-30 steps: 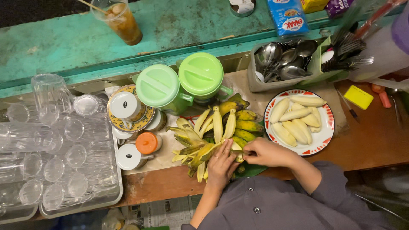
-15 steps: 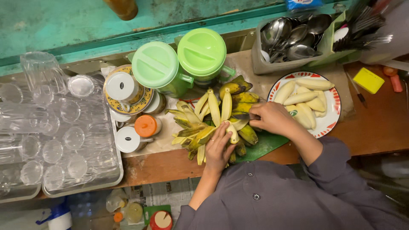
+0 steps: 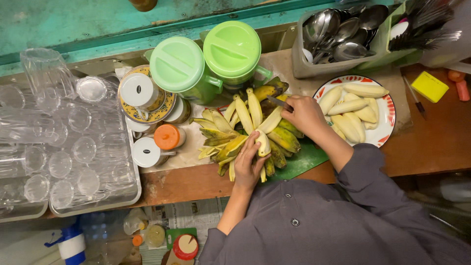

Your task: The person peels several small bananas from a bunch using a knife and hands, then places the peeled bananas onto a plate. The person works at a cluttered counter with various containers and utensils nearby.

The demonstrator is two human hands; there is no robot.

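Observation:
My left hand (image 3: 249, 164) is closed around a small, partly peeled banana (image 3: 263, 143) over a pile of banana peels (image 3: 221, 142) and unpeeled green-yellow bananas (image 3: 283, 139). My right hand (image 3: 305, 114) grips a small knife (image 3: 278, 102) whose blade points left over the pile, near a dark-spotted banana (image 3: 267, 91). Just right of that hand stands a white plate with a red pattern (image 3: 387, 105) holding several peeled bananas (image 3: 355, 105). A green cutting board (image 3: 301, 162) lies under the pile.
Two green-lidded jugs (image 3: 203, 61) stand behind the pile. Small jars with white and orange lids (image 3: 157, 142) sit to the left, beside trays of clear plastic cups (image 3: 59, 152). A bin of metal spoons (image 3: 338, 37) is at the back right, with a yellow block (image 3: 429, 86) nearby.
My right hand has moved up and away from the left hand, now with the knife over the pile. The view has shifted closer to the counter.

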